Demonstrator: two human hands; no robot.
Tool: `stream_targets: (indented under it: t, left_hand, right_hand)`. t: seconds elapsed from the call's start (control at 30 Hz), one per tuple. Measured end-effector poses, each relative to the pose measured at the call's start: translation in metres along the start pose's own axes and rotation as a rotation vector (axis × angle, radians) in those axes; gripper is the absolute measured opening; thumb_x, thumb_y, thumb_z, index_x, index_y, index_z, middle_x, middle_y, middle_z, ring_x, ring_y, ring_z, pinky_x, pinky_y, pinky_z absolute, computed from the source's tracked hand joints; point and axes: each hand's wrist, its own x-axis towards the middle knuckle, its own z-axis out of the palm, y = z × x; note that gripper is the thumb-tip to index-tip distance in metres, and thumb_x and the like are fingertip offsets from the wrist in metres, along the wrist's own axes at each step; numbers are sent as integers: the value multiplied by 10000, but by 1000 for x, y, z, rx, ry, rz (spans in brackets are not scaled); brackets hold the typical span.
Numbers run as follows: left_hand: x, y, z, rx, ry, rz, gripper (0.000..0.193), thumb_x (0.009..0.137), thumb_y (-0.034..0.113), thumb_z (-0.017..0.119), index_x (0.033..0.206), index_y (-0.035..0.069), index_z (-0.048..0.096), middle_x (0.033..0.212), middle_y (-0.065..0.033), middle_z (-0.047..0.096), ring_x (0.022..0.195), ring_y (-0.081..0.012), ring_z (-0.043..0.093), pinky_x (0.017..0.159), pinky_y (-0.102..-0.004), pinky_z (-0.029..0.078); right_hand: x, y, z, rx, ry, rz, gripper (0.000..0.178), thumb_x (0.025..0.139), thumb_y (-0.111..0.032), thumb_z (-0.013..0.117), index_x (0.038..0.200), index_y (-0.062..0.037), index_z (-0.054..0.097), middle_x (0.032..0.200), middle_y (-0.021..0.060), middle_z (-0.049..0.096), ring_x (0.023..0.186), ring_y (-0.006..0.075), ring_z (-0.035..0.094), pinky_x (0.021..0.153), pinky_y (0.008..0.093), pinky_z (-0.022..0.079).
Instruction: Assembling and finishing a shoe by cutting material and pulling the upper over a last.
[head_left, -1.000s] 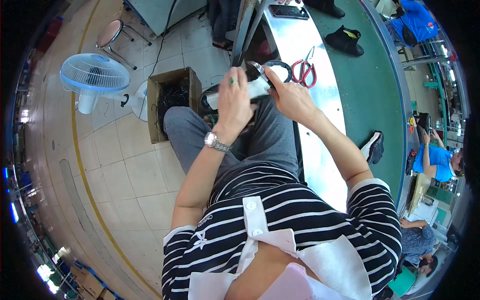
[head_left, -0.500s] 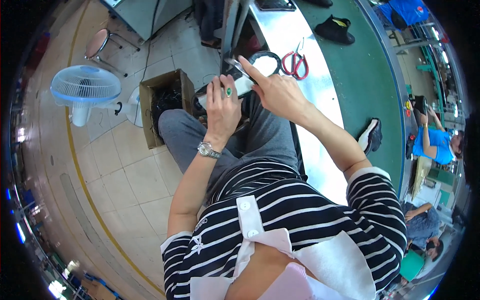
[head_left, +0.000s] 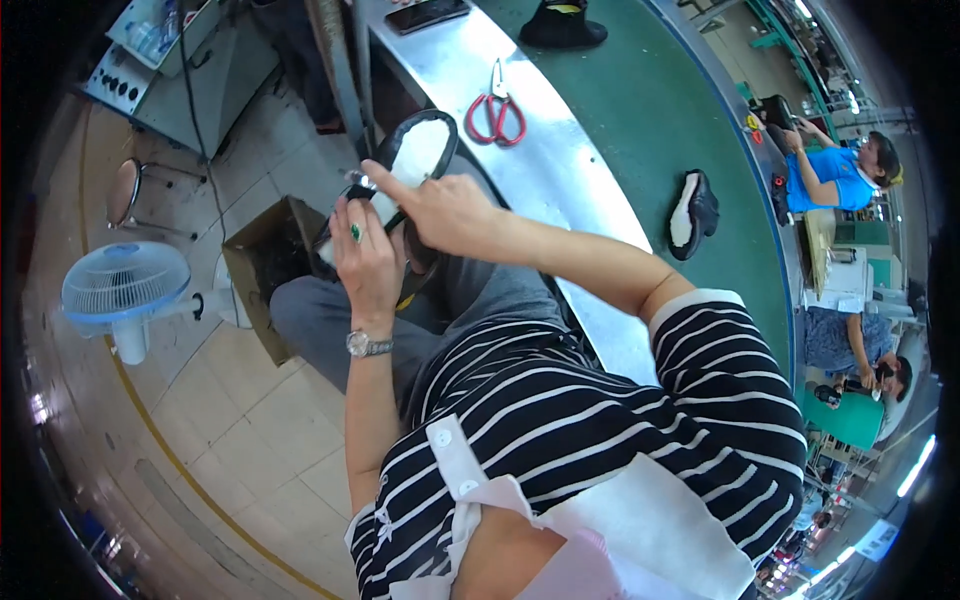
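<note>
Over my lap is a black shoe (head_left: 424,148) with its white underside turned up. My left hand (head_left: 366,262) is closed on its lower end, fingers lying across the white part. In my right hand (head_left: 452,215) is a small shiny metal tool (head_left: 361,180), its kind too small to tell. The right forefinger stretches along the tool while the other fingers curl. The tool is beside the shoe's edge, just above my left fingertips; my hands hide the shoe's middle.
Red-handled scissors (head_left: 496,116) and a dark phone (head_left: 427,14) lie on the metal bench edge (head_left: 545,165). On the green belt (head_left: 640,130) are a black shoe (head_left: 694,214) and another (head_left: 563,25). A cardboard box (head_left: 270,270) and fan (head_left: 128,285) stand left. Co-workers (head_left: 838,175) sit across.
My view has shifted, so bench and scissors appear further left. Both hands remain at the shoe, and more of its white underside shows beyond the right hand.
</note>
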Motion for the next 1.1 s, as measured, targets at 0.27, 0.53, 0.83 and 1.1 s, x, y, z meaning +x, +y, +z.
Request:
stream_targets:
  t: [0.27,0.53,0.83,1.1]
  left_hand:
    - [-1,5,1,-36,16,6,553,730,149,728,1153,-131,508,1201,-244,503,1202,-410,478,1044,-477,379]
    - [3,-3,-52,165,-165,-214,656,654,162,799,1216,-48,532,1166,-166,552,1202,-292,474,1112,-473,264]
    - [-5,-11,-45,44,-125,-197,684,619,144,824,1222,-19,547,1206,-164,573,1197,-297,492,1090,-462,308]
    - [-11,-16,-44,-215,-102,-409,900,595,87,849,1349,34,361,1223,-152,593,1145,-326,552,909,-374,488]
  right_hand:
    - [-6,-7,-11,-5,-34,28,750,811,-108,570,1487,-139,245,676,194,655,596,341,655,544,427,502]
    - [-4,-17,-11,54,7,-41,682,886,-177,556,1489,-138,241,644,175,644,565,342,643,512,438,491]
    - [1,-32,-15,184,22,-5,719,878,-182,588,1491,-144,215,642,190,641,590,358,649,543,449,507]
    - [10,-40,-22,154,-68,-53,735,872,-174,583,1488,-117,186,679,210,650,629,388,655,578,458,519]
